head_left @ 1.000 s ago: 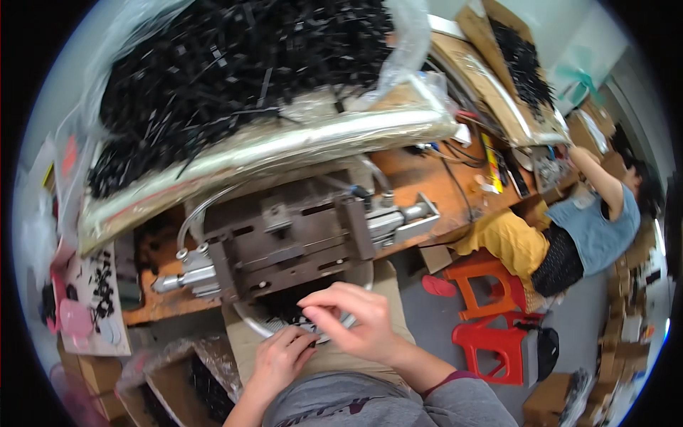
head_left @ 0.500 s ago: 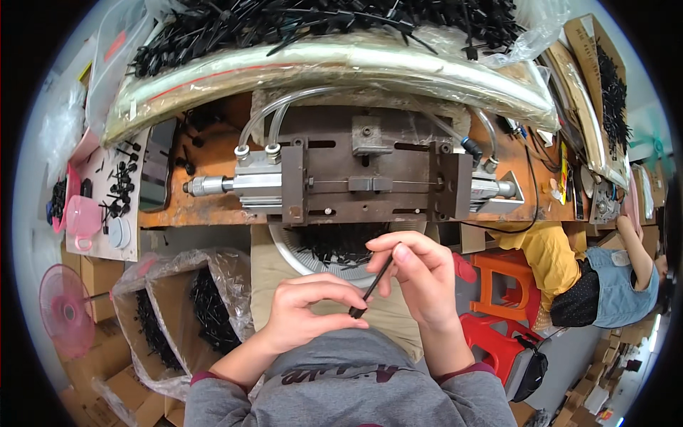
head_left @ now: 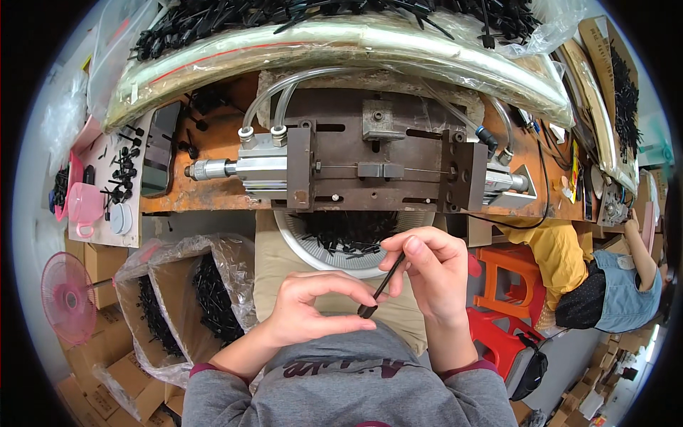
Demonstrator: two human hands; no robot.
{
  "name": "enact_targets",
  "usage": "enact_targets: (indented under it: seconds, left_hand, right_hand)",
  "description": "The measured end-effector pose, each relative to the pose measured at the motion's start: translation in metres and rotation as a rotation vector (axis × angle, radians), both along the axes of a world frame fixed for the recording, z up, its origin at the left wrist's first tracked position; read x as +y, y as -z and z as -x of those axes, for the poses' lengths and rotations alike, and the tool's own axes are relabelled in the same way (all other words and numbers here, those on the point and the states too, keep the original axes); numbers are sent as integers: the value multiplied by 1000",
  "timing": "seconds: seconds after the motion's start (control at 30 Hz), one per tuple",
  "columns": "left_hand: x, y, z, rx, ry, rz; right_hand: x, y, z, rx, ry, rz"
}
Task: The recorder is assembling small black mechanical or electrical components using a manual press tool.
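A thin black rod-like piece with a thicker head at its lower end slants between my two hands, above my lap. My right hand pinches its upper end between thumb and fingertips. At the lower end, the thumb and forefinger of my left hand curve around the thick head, which sits between their tips. Beyond my hands stands a dark metal fixture with a silver cylinder on each side and a thin rod across its middle. Neither hand touches it. A white basket of similar black pieces rests below the fixture.
A plastic-lined tray heaped with black pieces spans the far side. Plastic-lined boxes of more pieces and a pink fan stand at left. Right are an orange stool, a red stool and another person.
Both hands have shifted slightly right with the black piece between them. The fixture and tray sit slightly higher in the picture. The grip looks much the same.
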State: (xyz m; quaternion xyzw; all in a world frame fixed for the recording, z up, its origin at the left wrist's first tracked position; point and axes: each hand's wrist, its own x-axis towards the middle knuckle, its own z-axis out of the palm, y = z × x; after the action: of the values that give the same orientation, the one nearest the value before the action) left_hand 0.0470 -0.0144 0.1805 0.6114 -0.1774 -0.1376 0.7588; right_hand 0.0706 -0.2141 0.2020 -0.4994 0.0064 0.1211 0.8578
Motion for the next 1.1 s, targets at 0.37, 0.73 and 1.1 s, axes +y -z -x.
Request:
enact_targets:
  seconds: [0.37, 0.73, 1.1]
  left_hand:
    - [2, 2, 2, -66, 21, -45]
    - [33, -14, -3, -444, -365, -406]
    - [277, -16, -9, -474, -1764, -677]
  right_hand:
    - [0, 7, 2, 7, 31, -32]
    - [6, 36, 6, -93, 257, 383]
    - [20, 137, 6, -142, 126, 815]
